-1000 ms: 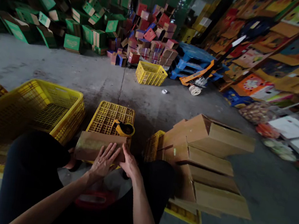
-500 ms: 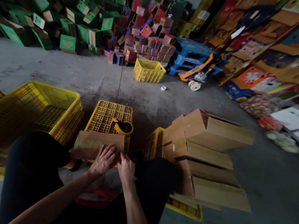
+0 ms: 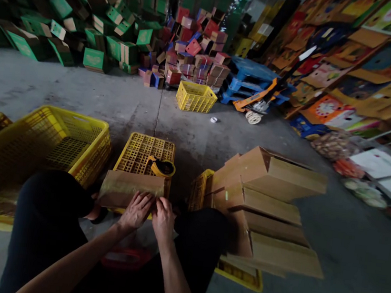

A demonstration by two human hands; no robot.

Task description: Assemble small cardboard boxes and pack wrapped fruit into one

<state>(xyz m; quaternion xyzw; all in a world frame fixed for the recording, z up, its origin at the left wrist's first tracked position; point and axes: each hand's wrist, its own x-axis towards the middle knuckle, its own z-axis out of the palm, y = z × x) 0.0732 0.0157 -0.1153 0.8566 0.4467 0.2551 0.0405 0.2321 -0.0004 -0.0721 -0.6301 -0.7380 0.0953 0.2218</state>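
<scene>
A brown cardboard box (image 3: 118, 189) lies across the near end of an upturned yellow plastic crate (image 3: 140, 151), between my knees. My left hand (image 3: 136, 211) rests over the box's near right part, its fingers bent and pressed on the cardboard. Right beside it, my right hand (image 3: 163, 217) is closed at the box's right end, thumb and fingers pinched together there. The fingertips of both hands almost meet; what lies right under them is hidden. Just behind the box, a yellow tape dispenser (image 3: 161, 166) rests on the crate.
To my left stands a large yellow crate (image 3: 90, 137). Several opened cardboard boxes (image 3: 288, 178) are stacked at my right on another yellow crate (image 3: 241, 275). Farther off are a small yellow crate (image 3: 196, 98), blue pallets (image 3: 250, 72), an orange pallet jack (image 3: 257, 99) and piled green boxes (image 3: 95, 59).
The view has shifted slightly. My left hand's fingers have drawn closer together and more bent at the box's right end. My right hand stays pinched there; the box keeps its place.
</scene>
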